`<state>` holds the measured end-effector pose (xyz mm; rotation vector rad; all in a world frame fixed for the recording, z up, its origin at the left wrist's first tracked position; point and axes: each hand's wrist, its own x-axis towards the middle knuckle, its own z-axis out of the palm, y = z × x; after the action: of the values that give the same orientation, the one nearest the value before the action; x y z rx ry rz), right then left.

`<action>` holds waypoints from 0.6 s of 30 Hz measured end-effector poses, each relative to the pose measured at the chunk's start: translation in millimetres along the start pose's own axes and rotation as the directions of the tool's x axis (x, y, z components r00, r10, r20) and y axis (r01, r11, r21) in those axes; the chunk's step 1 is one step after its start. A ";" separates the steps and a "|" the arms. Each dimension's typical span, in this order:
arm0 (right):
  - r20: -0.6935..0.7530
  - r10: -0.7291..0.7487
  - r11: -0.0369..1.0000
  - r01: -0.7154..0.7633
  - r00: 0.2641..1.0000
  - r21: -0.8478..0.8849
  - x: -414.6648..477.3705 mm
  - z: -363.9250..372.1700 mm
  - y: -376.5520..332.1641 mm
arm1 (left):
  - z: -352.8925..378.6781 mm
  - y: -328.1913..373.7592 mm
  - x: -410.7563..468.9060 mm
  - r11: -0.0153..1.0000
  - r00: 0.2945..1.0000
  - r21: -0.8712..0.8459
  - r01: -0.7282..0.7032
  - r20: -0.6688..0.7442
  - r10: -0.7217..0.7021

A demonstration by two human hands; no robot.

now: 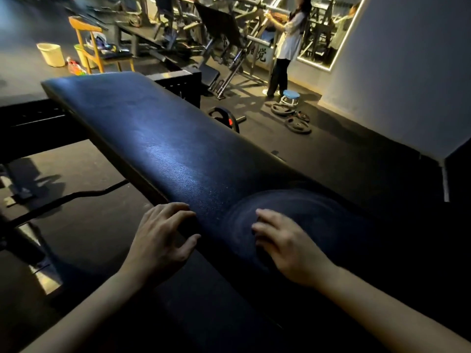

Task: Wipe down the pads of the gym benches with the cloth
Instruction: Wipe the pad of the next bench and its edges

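A long black padded bench pad runs diagonally from the far left toward me. My right hand lies on its near part, fingers bent over a dark cloth that barely shows beneath the palm. Faint circular wipe marks ring that hand on the pad. My left hand rests on the pad's left edge with its fingers spread and relaxed, holding nothing.
Rubber floor lies on both sides of the bench, with a dark frame to the left. Weight plates and a small blue stool sit to the right. A person stands at machines beyond. A wooden chair and buckets stand far left.
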<state>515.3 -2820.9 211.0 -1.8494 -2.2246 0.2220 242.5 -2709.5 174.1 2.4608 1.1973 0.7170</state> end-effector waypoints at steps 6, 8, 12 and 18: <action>-0.115 0.204 0.976 -0.193 0.972 0.103 146.0 26.4 -48.1 | -3.1 -4.9 -2.2 0.996 0.996 0.008 0.084 -0.035 -0.084; -0.063 0.078 0.996 -0.076 0.995 0.034 151.8 36.6 -73.5 | -7.1 -9.3 -2.1 0.996 0.995 -0.022 0.092 -0.049 -0.093; 0.056 -0.229 0.973 0.229 0.972 -0.001 48.4 40.4 -78.6 | -8.2 -14.0 -6.4 0.998 0.998 -0.057 0.033 -0.046 -0.035; -0.169 0.494 0.860 -0.508 0.853 -0.046 -99.2 -29.0 29.7 | 12.9 39.3 -0.1 0.973 0.975 -0.066 -0.223 -0.031 0.221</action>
<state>568.3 -2913.8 222.3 -2.3836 -1.6358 0.0654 274.9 -2733.9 182.1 2.5595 0.8969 0.8346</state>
